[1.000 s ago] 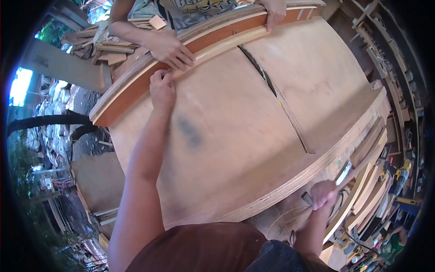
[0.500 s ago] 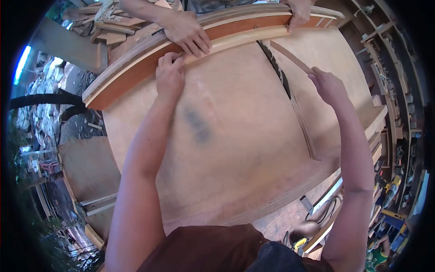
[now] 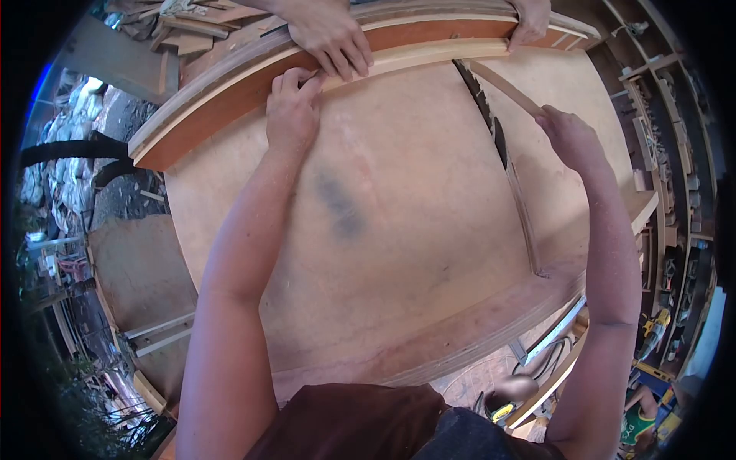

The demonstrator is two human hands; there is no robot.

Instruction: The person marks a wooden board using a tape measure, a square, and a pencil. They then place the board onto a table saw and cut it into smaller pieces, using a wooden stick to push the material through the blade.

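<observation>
My left hand (image 3: 295, 111) is closed at the left end of a pale wooden batten (image 3: 414, 57), which lies along an orange-brown board (image 3: 222, 113). A small dark bit shows by its fingertips, too small to name. In my right hand (image 3: 573, 139) is the near end of a thin wooden strip (image 3: 506, 88); the far end points toward the batten, beside a dark, ragged slot (image 3: 479, 100) in the large plywood panel (image 3: 414, 192). Across from me, another person's hand (image 3: 333, 38) presses on the batten beside my left, and their other hand (image 3: 529, 23) grips its far right part.
Scrap wood (image 3: 192, 34) is piled at the upper left. Wooden shelves (image 3: 659, 115) with small items run down the right side. A yellow drill (image 3: 655, 326) and a tape measure (image 3: 502, 414) lie at the lower right, where another person (image 3: 638, 422) is partly visible.
The whole view has shifted slightly, so the panel and hands appear a little higher and farther right. Both my hands keep their holds, and the strip stays beside the slot.
</observation>
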